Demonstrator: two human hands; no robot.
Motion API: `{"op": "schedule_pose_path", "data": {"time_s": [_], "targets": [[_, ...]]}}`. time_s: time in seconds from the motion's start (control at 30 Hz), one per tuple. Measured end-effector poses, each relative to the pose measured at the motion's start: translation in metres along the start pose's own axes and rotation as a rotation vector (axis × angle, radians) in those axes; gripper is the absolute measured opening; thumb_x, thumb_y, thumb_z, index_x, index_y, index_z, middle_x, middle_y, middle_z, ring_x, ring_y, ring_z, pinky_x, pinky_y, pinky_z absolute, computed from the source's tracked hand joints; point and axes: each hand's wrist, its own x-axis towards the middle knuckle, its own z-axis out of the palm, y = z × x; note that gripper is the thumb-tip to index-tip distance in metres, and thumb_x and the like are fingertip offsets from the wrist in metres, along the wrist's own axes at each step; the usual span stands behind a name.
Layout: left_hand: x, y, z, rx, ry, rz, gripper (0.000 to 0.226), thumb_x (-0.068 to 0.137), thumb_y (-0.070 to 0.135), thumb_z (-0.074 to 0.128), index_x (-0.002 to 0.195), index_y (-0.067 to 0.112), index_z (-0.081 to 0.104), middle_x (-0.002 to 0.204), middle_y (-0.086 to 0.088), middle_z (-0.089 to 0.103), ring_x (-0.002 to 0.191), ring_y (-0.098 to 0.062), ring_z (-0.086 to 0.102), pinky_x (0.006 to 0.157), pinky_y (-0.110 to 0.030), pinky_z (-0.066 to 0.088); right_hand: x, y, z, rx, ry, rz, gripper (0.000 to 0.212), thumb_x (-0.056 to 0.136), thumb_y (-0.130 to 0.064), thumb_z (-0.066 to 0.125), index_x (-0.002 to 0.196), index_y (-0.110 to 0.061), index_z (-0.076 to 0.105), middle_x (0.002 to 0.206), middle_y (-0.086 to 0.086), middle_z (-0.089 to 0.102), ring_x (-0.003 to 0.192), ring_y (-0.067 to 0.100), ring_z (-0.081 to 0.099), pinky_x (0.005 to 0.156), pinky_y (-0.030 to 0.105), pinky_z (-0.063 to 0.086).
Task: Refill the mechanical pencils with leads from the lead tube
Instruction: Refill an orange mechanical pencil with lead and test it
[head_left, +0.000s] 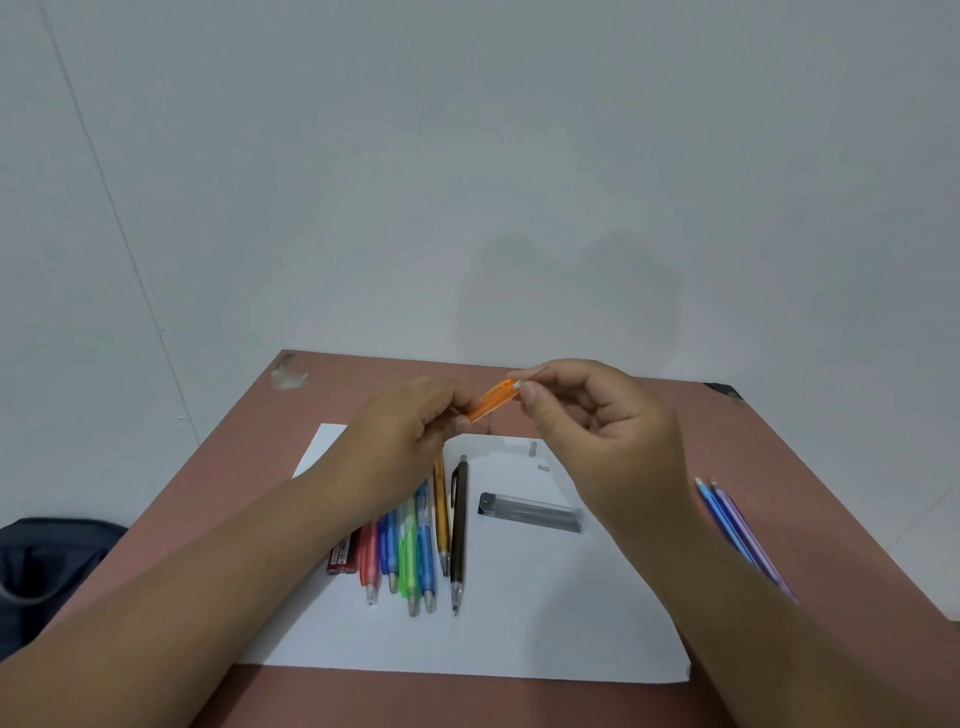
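Observation:
My left hand (415, 431) grips an orange mechanical pencil (493, 402) above the table, its open top end pointing right. My right hand (587, 415) pinches a thin dark lead (540, 372) at that top end. On the white paper (545, 613) below lies a clear grey lead tube (530, 513). A row of several coloured mechanical pencils (410, 551) lies left of it, ending with an amber pencil (441, 512) and a dark brown one (459, 535). Two small pale caps or erasers (537, 457) lie on the paper behind the tube.
Red lead cases (343, 556) lie at the left end of the pencil row. Three pencils, blue and purple (737, 530), lie on the brown table (805, 467) at the right, off the paper. A dark bag (47, 566) sits left of the table. A grey wall stands behind.

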Motion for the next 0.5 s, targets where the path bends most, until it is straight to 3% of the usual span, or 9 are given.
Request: {"op": "schedule_pose_path", "data": {"time_s": [0.23, 0.3, 0.37, 0.43, 0.5], "targets": [[0.000, 0.007, -0.004, -0.041, -0.008, -0.043, 0.039, 0.096, 0.011, 0.061, 0.092, 0.050, 0.058, 0.092, 0.023, 0.063, 0.096, 0.000, 0.057, 0.077, -0.008, 0.041, 0.003, 0.003, -0.002, -0.068, 0.020, 0.086, 0.018, 0.088, -0.005, 0.076, 0.102, -0.015, 0.077, 0.093, -0.005, 0.078, 0.090, 0.010, 0.075, 0.082, 0.021, 0.058], [-0.001, 0.009, -0.005, -0.042, -0.004, -0.041, 0.041, 0.096, 0.012, 0.062, 0.090, 0.052, 0.057, 0.093, 0.027, 0.063, 0.096, 0.001, 0.056, 0.076, -0.007, 0.039, 0.006, 0.005, -0.004, -0.153, 0.041, 0.143, 0.016, 0.090, -0.008, 0.074, 0.099, -0.021, 0.077, 0.087, -0.008, 0.077, 0.082, 0.010, 0.074, 0.076, 0.021, 0.059], [-0.001, 0.011, -0.006, -0.034, 0.000, -0.047, 0.039, 0.096, 0.013, 0.062, 0.089, 0.051, 0.055, 0.095, 0.032, 0.061, 0.095, 0.004, 0.055, 0.076, -0.005, 0.038, 0.011, 0.009, -0.010, -0.345, 0.055, 0.226, 0.015, 0.092, -0.014, 0.070, 0.095, -0.026, 0.076, 0.080, -0.013, 0.073, 0.075, 0.003, 0.070, 0.068, 0.012, 0.053], [0.000, 0.010, -0.005, -0.025, 0.004, -0.086, 0.032, 0.096, 0.018, 0.063, 0.090, 0.049, 0.055, 0.093, 0.025, 0.061, 0.094, 0.003, 0.056, 0.076, -0.008, 0.041, 0.017, 0.014, -0.019, -0.590, -0.049, 0.328, 0.014, 0.094, -0.018, 0.067, 0.093, -0.029, 0.075, 0.081, -0.018, 0.070, 0.077, -0.003, 0.065, 0.068, 0.009, 0.049], [0.000, 0.009, -0.005, -0.007, 0.005, -0.113, 0.021, 0.096, 0.021, 0.064, 0.094, 0.041, 0.058, 0.095, 0.020, 0.060, 0.095, 0.001, 0.056, 0.077, -0.012, 0.044, 0.020, 0.020, -0.025, -0.764, -0.249, 0.430, 0.014, 0.095, -0.020, 0.065, 0.091, -0.026, 0.077, 0.088, -0.015, 0.071, 0.085, 0.004, 0.066, 0.076, 0.022, 0.052]]}}
